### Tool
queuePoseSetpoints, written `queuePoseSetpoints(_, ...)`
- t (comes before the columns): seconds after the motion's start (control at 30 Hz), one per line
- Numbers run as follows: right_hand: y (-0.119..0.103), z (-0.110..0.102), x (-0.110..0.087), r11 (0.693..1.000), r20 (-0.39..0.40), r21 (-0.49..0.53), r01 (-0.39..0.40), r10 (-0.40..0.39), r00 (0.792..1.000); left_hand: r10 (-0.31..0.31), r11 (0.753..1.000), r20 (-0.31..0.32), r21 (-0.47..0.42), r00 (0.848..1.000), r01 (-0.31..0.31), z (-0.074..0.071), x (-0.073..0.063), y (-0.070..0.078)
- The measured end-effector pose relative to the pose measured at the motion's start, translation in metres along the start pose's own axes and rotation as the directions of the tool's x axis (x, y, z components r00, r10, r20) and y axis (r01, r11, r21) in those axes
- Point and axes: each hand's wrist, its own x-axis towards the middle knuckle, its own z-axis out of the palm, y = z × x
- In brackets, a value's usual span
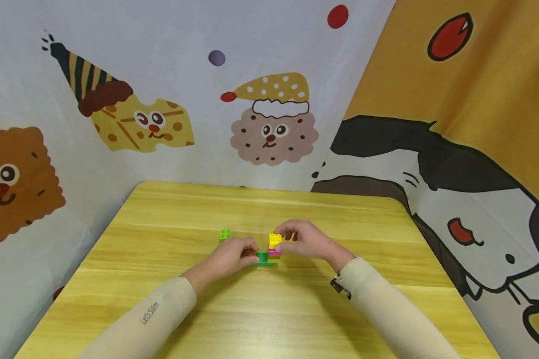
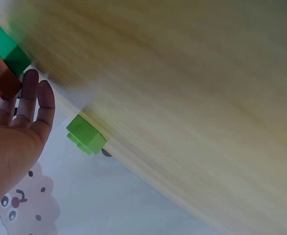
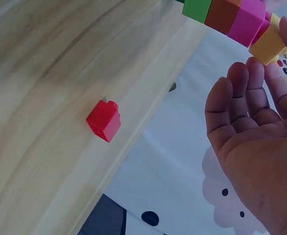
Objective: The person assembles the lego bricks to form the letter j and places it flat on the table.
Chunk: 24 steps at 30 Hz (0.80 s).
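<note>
Near the middle of the table stands a small build of toy building bricks on a green base (image 1: 264, 265). At its right end a brown brick (image 3: 223, 13) carries a magenta brick (image 3: 247, 20), with a yellow brick (image 1: 275, 240) on top. My right hand (image 1: 306, 239) pinches the yellow brick between thumb and fingers; in the right wrist view it looks slightly tilted against the magenta one. On the left, my left hand (image 1: 229, 257) grips a reddish-brown brick (image 2: 6, 81) beside a dark green brick (image 1: 262, 257). Its fingers partly hide that brick.
A lime green brick (image 1: 225, 235) lies loose on the wooden table (image 1: 197, 209), just beyond my left hand. In the right wrist view, a red brick (image 3: 104, 121) rests near the table edge. A cartoon-printed cloth (image 1: 170, 169) hangs behind the table.
</note>
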Motion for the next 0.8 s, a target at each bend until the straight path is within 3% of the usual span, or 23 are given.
queuePoseSetpoints(0.17,0.000,0.005,-0.003,0.992,-0.006,0.117,-0.042,0.043,0.999,0.001,1.000,0.006,0.002,1.000,-0.001,0.000,0.000,0.000)
queuePoseSetpoints(0.3,0.001,0.012,-0.006,0.953,0.003,0.270,-0.137,0.141,0.990,-0.009,1.000,0.014,-0.003,1.000,0.009,0.000,0.000,-0.001)
queuePoseSetpoints(0.4,0.000,0.017,-0.008,0.884,0.042,0.419,-0.207,0.209,0.977,-0.011,1.000,0.013,0.002,1.000,0.011,0.000,0.000,-0.001)
queuePoseSetpoints(0.6,-0.006,0.027,-0.010,0.675,0.160,0.664,-0.321,0.291,0.943,0.007,1.000,0.003,0.011,1.000,-0.007,-0.001,0.000,0.001)
queuePoseSetpoints(0.8,-0.005,0.036,-0.009,0.571,0.183,0.723,-0.390,0.386,0.904,0.003,1.000,0.003,0.008,1.000,-0.003,-0.001,0.000,0.003)
